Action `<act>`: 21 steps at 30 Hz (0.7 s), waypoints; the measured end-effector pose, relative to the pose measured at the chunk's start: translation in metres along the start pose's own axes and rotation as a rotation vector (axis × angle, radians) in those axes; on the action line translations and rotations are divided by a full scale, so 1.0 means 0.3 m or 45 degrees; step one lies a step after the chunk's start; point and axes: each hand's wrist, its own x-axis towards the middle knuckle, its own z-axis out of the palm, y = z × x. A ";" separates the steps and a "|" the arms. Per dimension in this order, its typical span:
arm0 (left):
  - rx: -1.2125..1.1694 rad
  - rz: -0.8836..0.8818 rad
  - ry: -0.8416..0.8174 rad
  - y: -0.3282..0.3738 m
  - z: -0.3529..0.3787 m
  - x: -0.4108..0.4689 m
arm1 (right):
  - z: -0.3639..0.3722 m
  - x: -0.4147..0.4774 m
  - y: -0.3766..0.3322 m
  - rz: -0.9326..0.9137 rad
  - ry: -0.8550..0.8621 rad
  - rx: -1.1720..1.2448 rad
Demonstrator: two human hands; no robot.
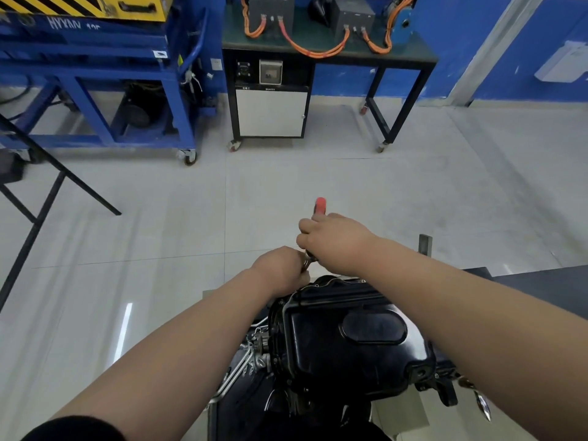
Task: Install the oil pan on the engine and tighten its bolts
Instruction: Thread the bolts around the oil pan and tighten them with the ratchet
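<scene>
**Both hands on a wrench at the oil pan's far edge**

The black oil pan (343,338) is sitting on top of the engine (257,358), low in the view between the two forearms. Its far rim is lying just under the hands. The right hand (334,240) is gripping the wrench (319,206) by its handle, with the red end sticking out past the knuckles, away from the person. The left hand (280,268) is curling its fingers round the tool's metal head end (the socket itself is hidden), just above the pan's far left corner. The two hands are nearly touching.

Beyond the pan's edge, pale floor tiles (286,186) are stretching out wide and open. A black bench (397,58) on castors and a blue steel cart (95,84) are standing well apart from the hands, against the blue wall. Black stand legs (47,192) are slanting in at the left, and a grey metal post (425,245) is rising near the right forearm.
</scene>
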 end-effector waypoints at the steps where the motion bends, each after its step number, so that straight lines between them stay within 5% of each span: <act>1: -0.007 -0.020 0.005 -0.001 0.003 0.006 | 0.000 -0.001 0.003 0.025 0.017 0.016; 7: -0.013 -0.031 -0.161 -0.005 -0.024 0.018 | 0.009 0.018 -0.049 0.375 -0.170 0.309; 13: 0.078 0.113 -0.045 -0.011 -0.020 0.020 | -0.019 0.015 -0.015 -0.018 -0.012 0.096; 21: -0.232 0.044 -0.179 -0.045 0.008 0.005 | -0.030 -0.001 -0.086 0.212 -0.092 0.132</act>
